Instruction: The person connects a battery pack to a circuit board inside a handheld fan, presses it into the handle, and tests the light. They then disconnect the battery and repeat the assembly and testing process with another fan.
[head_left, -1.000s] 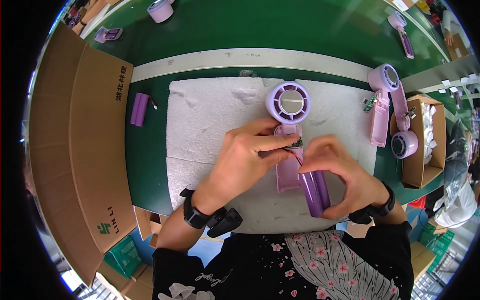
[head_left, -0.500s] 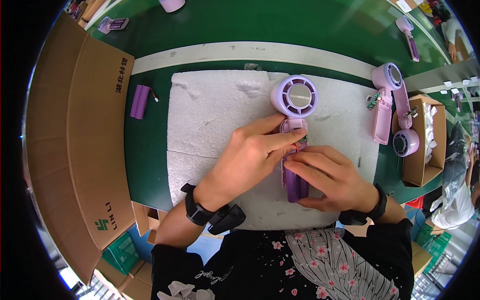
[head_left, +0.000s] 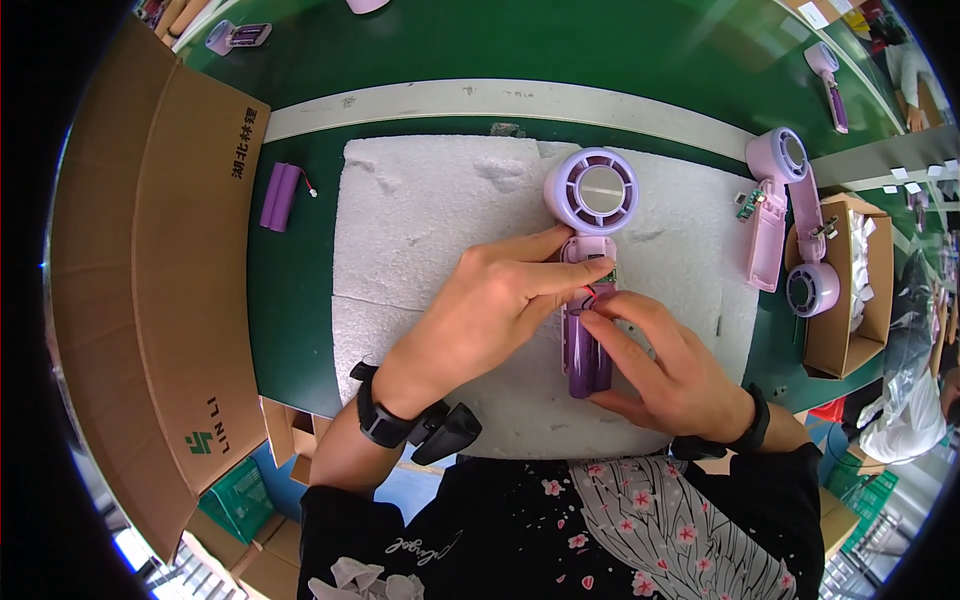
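A lilac handheld fan lies on the white foam sheet with its handle opened toward me. My left hand is closed on the upper handle, its thumb and fingers by a small green circuit board. A purple battery pack of two cells sits at the lower handle. Thin red and black wires show between my two hands. My right hand is closed at the battery pack, fingertips at its upper end by the wires and thumb by its lower end. The fingers partly hide the wire ends.
Another purple battery pack lies left of the foam sheet. Two opened pink fans lie at the right beside a small carton. A tall cardboard box stands at the left. Beyond a white rail, fans rest on a green surface.
My right fingertips have shifted up toward the wires, leaving more of the battery pack and wires visible. My left hand stays nearly still. Fans beyond the rail have moved right.
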